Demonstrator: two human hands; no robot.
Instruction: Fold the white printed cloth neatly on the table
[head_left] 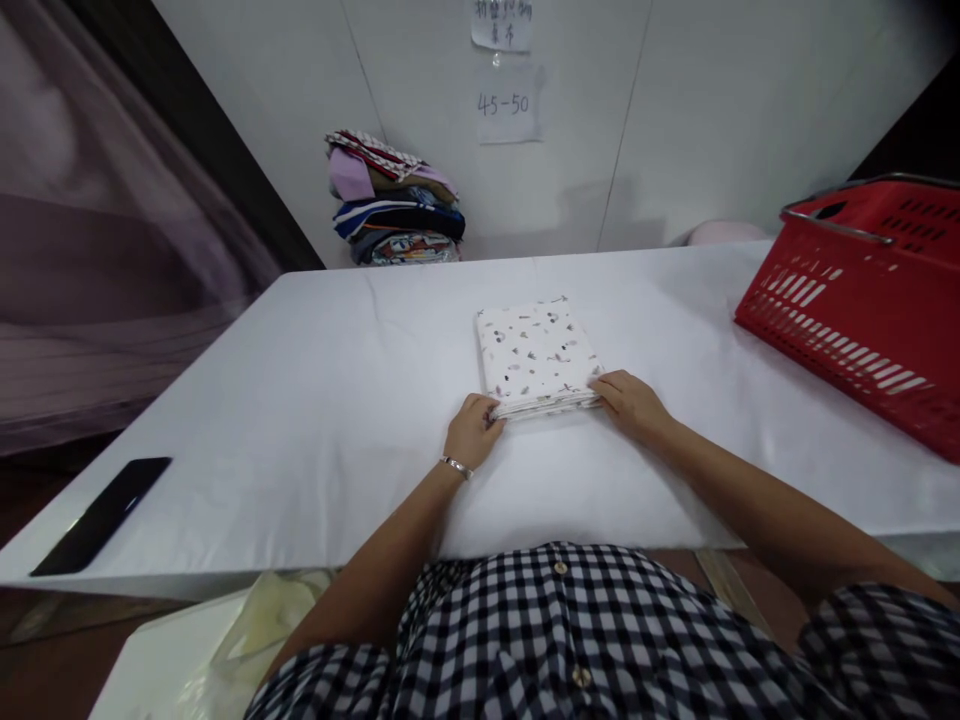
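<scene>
A white cloth point(536, 350) with a small scattered print lies folded into a thick square on the white-covered table point(315, 400). My left hand point(474, 430), with a bracelet at the wrist, pinches the near left corner of the cloth. At the near right corner, my right hand point(630, 402) grips the folded layers between thumb and fingers. Several layers show along the near edge. The undersides of both hands' grips are hidden.
A red plastic basket point(862, 310) stands at the right. At the front left edge lies a black phone-like slab point(101, 515). A stack of folded fabrics point(397, 205) sits beyond the far edge, by a wall with paper notes point(510, 103).
</scene>
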